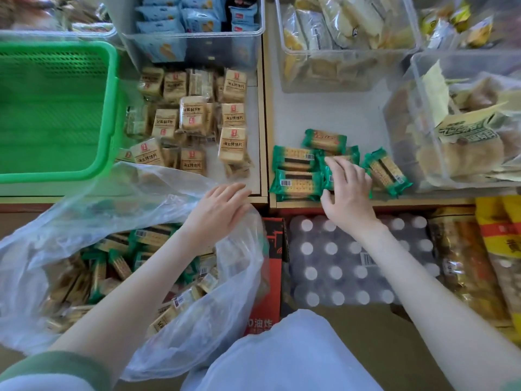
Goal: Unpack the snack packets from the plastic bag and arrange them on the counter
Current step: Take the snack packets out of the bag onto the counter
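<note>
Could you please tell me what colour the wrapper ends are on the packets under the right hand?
Green, on the packets; the head view shows it best.

The left sleeve [56, 368] shows in the lower left corner. Its edge is a dull green band [64, 362], thick and soft like a knitted cuff, and behind the band the fabric is pale, almost white, with a light blue tone. Of the right sleeve [513, 387] only a small greenish piece shows in the lower right corner. In front of the sleeves both forearms are uncovered, and so are the left hand [218, 210] and the right hand [348, 193]. At the bottom middle there is a pale bluish-white cloth [282, 356], smooth with soft folds. Which garment it is, I cannot tell.
</note>
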